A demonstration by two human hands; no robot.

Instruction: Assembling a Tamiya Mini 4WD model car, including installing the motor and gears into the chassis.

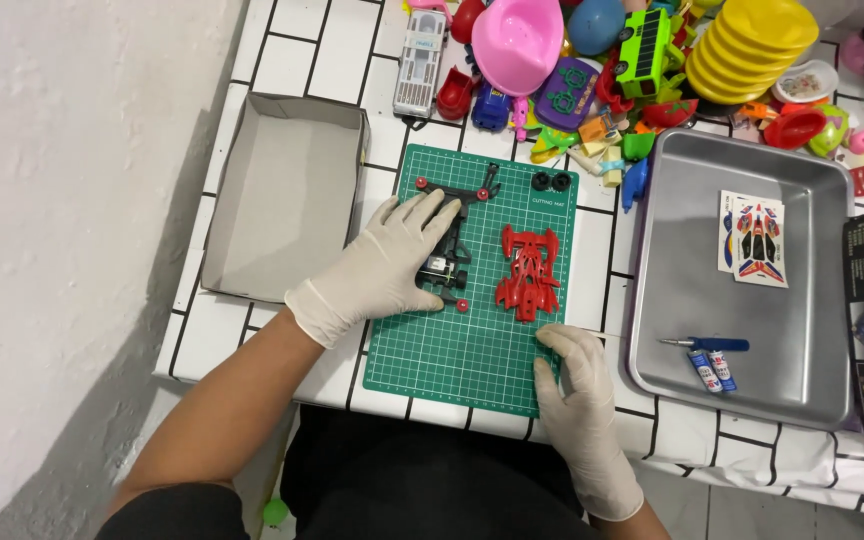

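Gloved right hand (580,400), nearest the viewer at 5 o'clock, rests flat and empty with fingers loosely spread on the edge of the green cutting mat (472,350). Left hand (387,265), at 9 o'clock, lies open over the black toy-car chassis (449,250), pressing rather than gripping it. Red car body (529,272) sits just beside the chassis, at its 3 o'clock. Two small black tyres (550,181) lie loose at 12 o'clock. Risk: a sideways shove of the chassis could knock the body or roll the tyres off the mat into the toy pile (652,60).
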